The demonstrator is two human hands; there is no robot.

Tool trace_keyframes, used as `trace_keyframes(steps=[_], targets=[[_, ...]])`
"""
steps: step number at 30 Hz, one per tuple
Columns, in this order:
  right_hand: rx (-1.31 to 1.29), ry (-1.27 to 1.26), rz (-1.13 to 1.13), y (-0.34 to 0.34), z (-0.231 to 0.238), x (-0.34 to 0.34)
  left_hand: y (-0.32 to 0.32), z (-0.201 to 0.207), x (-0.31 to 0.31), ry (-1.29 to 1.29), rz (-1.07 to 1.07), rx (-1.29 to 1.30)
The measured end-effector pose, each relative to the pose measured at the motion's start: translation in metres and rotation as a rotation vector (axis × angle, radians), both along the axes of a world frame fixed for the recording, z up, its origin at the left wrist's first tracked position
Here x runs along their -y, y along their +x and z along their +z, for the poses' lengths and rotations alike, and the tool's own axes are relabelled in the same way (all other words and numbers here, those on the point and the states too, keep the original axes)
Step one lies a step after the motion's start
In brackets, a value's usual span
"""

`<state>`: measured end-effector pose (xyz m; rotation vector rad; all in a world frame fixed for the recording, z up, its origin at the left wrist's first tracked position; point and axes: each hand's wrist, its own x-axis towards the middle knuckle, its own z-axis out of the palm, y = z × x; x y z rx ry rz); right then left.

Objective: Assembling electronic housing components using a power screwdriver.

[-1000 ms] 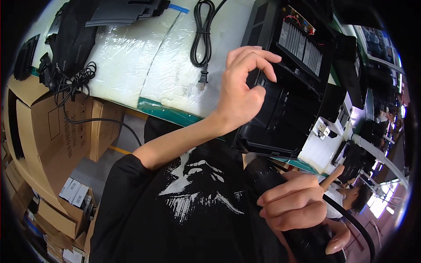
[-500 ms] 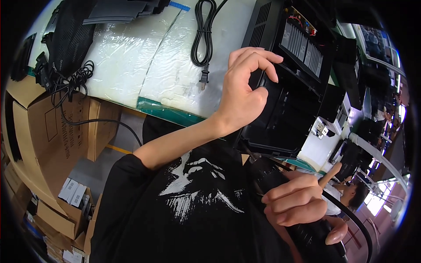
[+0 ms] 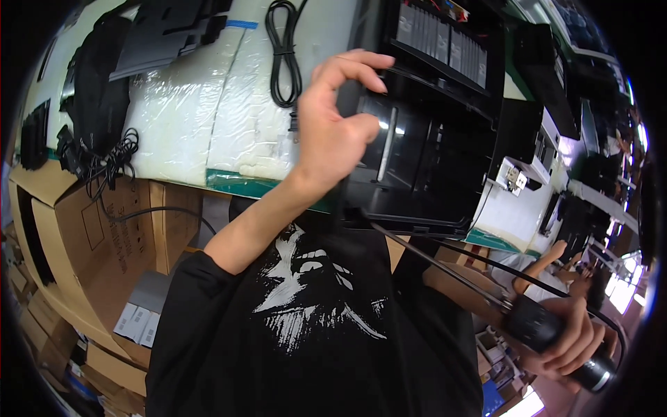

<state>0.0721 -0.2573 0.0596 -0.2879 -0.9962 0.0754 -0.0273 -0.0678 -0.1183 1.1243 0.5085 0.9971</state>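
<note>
A black open equipment casing lies at the front edge of the table, with a grey finned metal block in its far part. Over its left side hovers or rests my left hand, fingers curved and parted from the thumb; I cannot tell whether it touches the wall. My right hand is wrapped round the black grip of an electric screwdriver at the lower right. The long thin shaft points up and left to the casing's near left corner, and whether its tip touches there is unclear.
A coiled black power cord lies on the plastic-wrapped white table mat. Dark grey panels and a black mesh bundle are at the far left. Cardboard boxes stand below. Another person's arm shows at right.
My right hand has moved outward to the right, and the screwdriver's long shaft now shows. The whole bench has shifted left in view; my left hand keeps its curved pose by the casing.
</note>
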Motion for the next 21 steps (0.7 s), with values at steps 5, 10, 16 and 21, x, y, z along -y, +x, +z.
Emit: trace_keyframes(steps=[5,10,16,21], targets=[[-0.221,-0.162,-0.057,0.036,0.015,0.096,-0.009,0.002,-0.014,-0.032,-0.13,0.057],[-0.36,-0.463,-0.091,0.043,-0.001,0.124,-0.011,0.002,-0.016,0.074,-0.135,-0.008],[-0.24,-0.653,-0.35,0.06,-0.017,0.142,-0.01,0.003,-0.016,0.089,-0.118,-0.012],[-0.262,-0.591,-0.246,0.065,-0.026,0.124,-0.009,0.0,-0.018,0.135,-0.095,-0.02]])
